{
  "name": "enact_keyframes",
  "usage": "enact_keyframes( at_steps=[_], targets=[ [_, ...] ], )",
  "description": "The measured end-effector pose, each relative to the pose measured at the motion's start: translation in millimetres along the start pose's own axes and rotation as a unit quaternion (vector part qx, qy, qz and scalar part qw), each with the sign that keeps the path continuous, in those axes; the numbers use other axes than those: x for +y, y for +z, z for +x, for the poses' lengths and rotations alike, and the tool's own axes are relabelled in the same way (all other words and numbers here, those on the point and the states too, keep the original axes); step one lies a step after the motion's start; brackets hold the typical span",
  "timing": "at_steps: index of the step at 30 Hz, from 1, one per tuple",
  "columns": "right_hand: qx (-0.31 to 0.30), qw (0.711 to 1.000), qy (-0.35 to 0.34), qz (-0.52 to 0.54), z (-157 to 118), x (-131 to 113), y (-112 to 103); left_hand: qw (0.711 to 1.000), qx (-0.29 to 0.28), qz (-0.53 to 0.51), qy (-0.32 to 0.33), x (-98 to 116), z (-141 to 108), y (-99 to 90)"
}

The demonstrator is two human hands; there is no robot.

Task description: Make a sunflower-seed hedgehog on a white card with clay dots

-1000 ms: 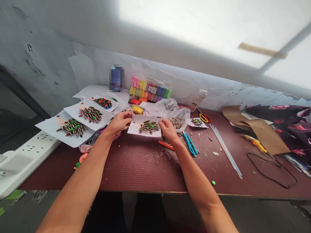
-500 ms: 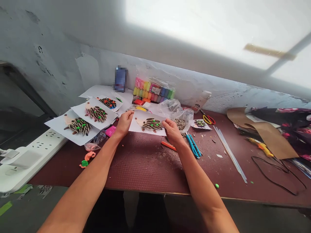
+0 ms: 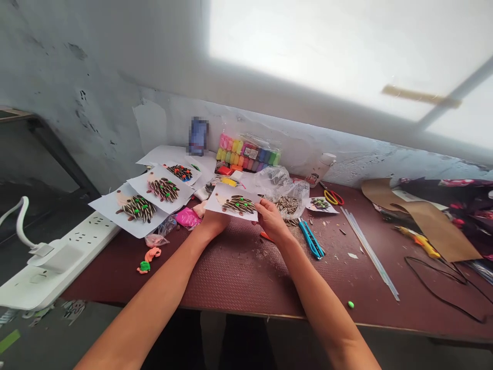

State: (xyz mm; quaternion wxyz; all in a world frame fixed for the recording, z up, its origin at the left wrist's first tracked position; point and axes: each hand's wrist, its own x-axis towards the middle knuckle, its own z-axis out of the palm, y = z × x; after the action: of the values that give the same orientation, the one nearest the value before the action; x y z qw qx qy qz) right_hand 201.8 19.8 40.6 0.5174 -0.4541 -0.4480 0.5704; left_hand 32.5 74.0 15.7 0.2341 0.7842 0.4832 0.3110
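Note:
A white card (image 3: 214, 204) bearing a hedgehog shape of striped seeds with green dots is held up over the brown table. My right hand (image 3: 269, 218) pinches its right edge between thumb and fingers. Below the card's left part is my left hand (image 3: 214, 222), its fingers mostly hidden under the paper. Similar seed hedgehog cards (image 3: 111, 203) overlap on the left. Behind the right hand, a clear plastic bag (image 3: 274, 180) holds loose striped seeds (image 3: 287, 204).
A white power strip (image 3: 87, 236) lies at the left edge. Colored clay packs (image 3: 246, 153) stand by the wall. Rightward are a blue cutter (image 3: 311, 239), scissors (image 3: 333, 197), clear sticks (image 3: 372, 254), a small seed card (image 3: 322, 208) and a yellow glue gun (image 3: 419, 241) with a black cord.
My left hand has shifted from the card's left edge to beneath it. My right hand still grips the right edge. The whole view has shifted slightly.

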Motion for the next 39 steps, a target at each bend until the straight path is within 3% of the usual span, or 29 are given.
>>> enact_keyframes(
  at_steps=[8, 13, 19, 29, 39],
  targets=[
    [0.022, 0.999, 0.021, 0.019, 16.3, -3.9, 10.5, 0.999, -0.002, 0.034, 0.038, 8.4, -5.3, -6.2],
    [0.027, 0.999, 0.036, 0.031, 32.7, -4.4, 23.7, 0.994, 0.021, 0.067, 0.083, 0.7, -8.5, 1.6],
    [0.030, 0.997, 0.049, 0.048, 62.9, -3.2, 51.5, 0.984, 0.046, 0.158, 0.069, -12.0, -13.1, 13.4],
    [0.040, 0.997, 0.058, 0.017, 115.9, -5.2, 108.8, 0.976, 0.067, 0.204, 0.038, -10.3, -13.3, 18.9],
    [0.026, 0.996, 0.082, 0.030, 142.1, -4.9, 141.8, 0.981, 0.116, 0.139, 0.066, -16.9, -10.4, 20.9]
  ],
)
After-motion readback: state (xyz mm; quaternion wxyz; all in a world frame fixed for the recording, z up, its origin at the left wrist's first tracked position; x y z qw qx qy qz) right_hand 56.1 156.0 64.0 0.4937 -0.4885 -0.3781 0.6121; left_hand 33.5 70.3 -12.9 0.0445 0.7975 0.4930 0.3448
